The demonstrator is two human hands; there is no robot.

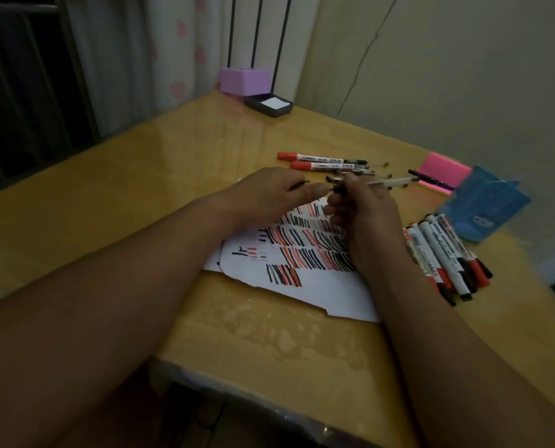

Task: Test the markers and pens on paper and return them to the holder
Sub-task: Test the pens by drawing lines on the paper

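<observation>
above the paper [305,286], right hand [360,208] fingers grip a clear pen [389,182]; left hand [269,192] fingers pinch its cap [298,185].

Two red-capped markers [311,160] upper centre; one paper sheet [302,263] mid-frame; one blue holder [486,205], one pink pad [444,171] right; two hands.

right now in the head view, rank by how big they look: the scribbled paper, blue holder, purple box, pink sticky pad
1. paper
2. blue holder
3 and 4. purple box and pink sticky pad look alike; the box is farther away, so no ranking.
</observation>
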